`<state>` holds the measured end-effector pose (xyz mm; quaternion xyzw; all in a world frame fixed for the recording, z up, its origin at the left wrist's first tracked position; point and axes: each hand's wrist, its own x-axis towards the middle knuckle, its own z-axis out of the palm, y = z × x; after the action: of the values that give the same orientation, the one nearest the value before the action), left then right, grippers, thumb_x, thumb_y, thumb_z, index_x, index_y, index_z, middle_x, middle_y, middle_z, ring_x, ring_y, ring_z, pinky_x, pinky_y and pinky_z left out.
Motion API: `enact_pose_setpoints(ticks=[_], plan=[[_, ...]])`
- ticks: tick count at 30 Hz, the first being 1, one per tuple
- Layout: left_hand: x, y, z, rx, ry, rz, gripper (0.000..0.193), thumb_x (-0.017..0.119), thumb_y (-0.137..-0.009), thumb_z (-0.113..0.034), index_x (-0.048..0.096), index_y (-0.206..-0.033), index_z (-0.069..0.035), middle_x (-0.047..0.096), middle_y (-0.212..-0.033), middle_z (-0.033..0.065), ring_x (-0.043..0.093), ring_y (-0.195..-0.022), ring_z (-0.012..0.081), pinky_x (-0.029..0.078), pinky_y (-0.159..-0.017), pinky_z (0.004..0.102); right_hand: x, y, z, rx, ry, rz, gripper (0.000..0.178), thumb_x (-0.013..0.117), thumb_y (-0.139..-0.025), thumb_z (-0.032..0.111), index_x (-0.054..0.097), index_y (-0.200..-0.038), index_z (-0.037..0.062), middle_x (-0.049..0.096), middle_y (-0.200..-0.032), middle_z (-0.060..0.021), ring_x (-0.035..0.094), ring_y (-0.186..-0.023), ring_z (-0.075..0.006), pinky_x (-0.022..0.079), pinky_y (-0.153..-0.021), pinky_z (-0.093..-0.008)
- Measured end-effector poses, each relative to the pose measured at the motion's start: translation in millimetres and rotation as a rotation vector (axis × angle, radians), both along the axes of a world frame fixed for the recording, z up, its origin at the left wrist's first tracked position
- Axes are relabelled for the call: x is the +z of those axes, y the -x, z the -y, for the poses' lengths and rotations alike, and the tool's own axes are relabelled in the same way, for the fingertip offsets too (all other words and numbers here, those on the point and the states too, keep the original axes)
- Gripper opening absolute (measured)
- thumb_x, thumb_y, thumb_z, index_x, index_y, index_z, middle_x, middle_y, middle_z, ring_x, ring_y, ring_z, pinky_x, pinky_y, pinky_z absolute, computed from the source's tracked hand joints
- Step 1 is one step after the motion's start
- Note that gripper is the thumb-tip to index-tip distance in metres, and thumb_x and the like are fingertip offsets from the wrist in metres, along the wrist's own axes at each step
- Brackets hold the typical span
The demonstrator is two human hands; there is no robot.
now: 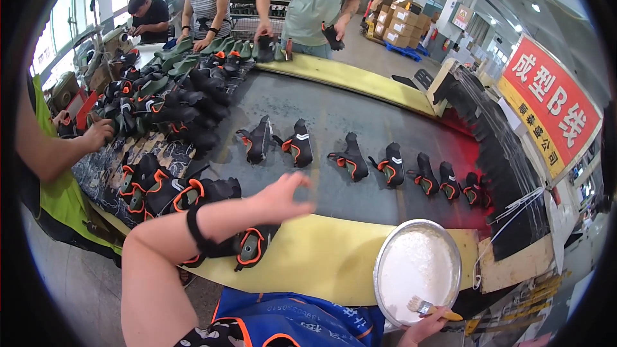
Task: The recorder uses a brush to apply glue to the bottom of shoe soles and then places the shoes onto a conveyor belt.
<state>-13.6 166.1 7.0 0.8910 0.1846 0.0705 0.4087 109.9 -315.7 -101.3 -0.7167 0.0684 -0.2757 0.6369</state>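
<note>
The counter [360, 122] has a dark grey middle strip with yellow borders on its near and far sides. On the strip lies a row of black shoe uppers with orange trim [350, 157], and a bigger heap of them [167, 99] lies at the left. A round metal pan of white paste [416, 268] rests on the near yellow border.

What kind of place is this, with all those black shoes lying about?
Most likely a shoe factory's assembly line. A dark conveyor belt carries a row of black-and-orange shoe uppers, more are heaped on the left, and stacked cardboard boxes stand behind several workers.
</note>
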Motion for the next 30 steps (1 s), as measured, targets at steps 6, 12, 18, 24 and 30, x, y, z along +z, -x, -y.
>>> enact_pose_setpoints(ticks=[6, 12, 18, 24, 30], plan=[[-23.6, 73.7, 44.0, 0.135, -0.606, -0.258, 0.067, 0.081, -0.071, -0.035, 0.055, -0.126, -0.006, 0.052, -0.115, 0.0182, 0.055, -0.109, 0.0359, 0.051, -0.087, 0.0433, 10.7, 9.1, -7.2, 0.039, -0.101, -0.049, 0.033, 0.049, -0.104, 0.031, 0.053, -0.098, -0.0011, 0.055, -0.098, -0.0089, 0.054, -0.090, -0.0178, 0.045, -0.081, -0.0301], [-42.5, 80.8, 54.9, 0.391, -0.558, -0.089, 0.087, 0.083, -0.071, -0.030, 0.041, -0.145, -0.010, 0.043, -0.132, 0.0262, 0.047, -0.121, 0.0408, 0.041, -0.104, 0.0456, 15.7, 10.0, -5.7, 0.114, -0.059, -0.078, 0.025, 0.046, -0.105, 0.026, 0.046, -0.097, 0.0020, 0.047, -0.095, -0.0068, 0.049, -0.093, -0.0159, 0.041, -0.088, -0.0306], [-48.6, 79.0, 52.5, 0.373, -0.579, -0.189, 0.103, 0.082, -0.073, -0.039, 0.025, -0.156, -0.019, 0.053, -0.124, 0.0238, 0.045, -0.127, 0.0437, 0.027, -0.114, 0.0553, 1.4, 2.5, 3.4, 0.082, 0.024, 0.011, 0.027, 0.047, -0.104, 0.028, 0.050, -0.096, 0.0025, 0.049, -0.091, -0.0034, 0.048, -0.082, -0.0115, 0.039, -0.072, -0.0254], [-57.0, 76.4, 52.3, 0.220, -0.733, -0.198, 0.095, 0.081, -0.071, -0.036, 0.034, -0.153, -0.025, 0.060, -0.108, 0.0204, 0.050, -0.120, 0.0421, 0.023, -0.113, 0.0615, -6.5, -0.8, 4.3, 0.083, 0.034, 0.004, 0.031, 0.049, -0.104, 0.032, 0.054, -0.099, 0.0023, 0.051, -0.090, -0.0015, 0.048, -0.076, -0.0082, 0.038, -0.061, -0.0217], [-69.3, 72.1, 64.9, 0.103, -0.640, -0.019, 0.088, 0.079, -0.069, -0.025, 0.042, -0.148, -0.025, 0.057, -0.097, 0.0179, 0.055, -0.103, 0.0365, 0.032, -0.106, 0.0615, -5.2, -1.2, -1.5, 0.024, 0.004, -0.047, 0.034, 0.050, -0.104, 0.033, 0.055, -0.102, -0.0001, 0.056, -0.096, -0.0059, 0.053, -0.081, -0.0104, 0.041, -0.065, -0.0219]])
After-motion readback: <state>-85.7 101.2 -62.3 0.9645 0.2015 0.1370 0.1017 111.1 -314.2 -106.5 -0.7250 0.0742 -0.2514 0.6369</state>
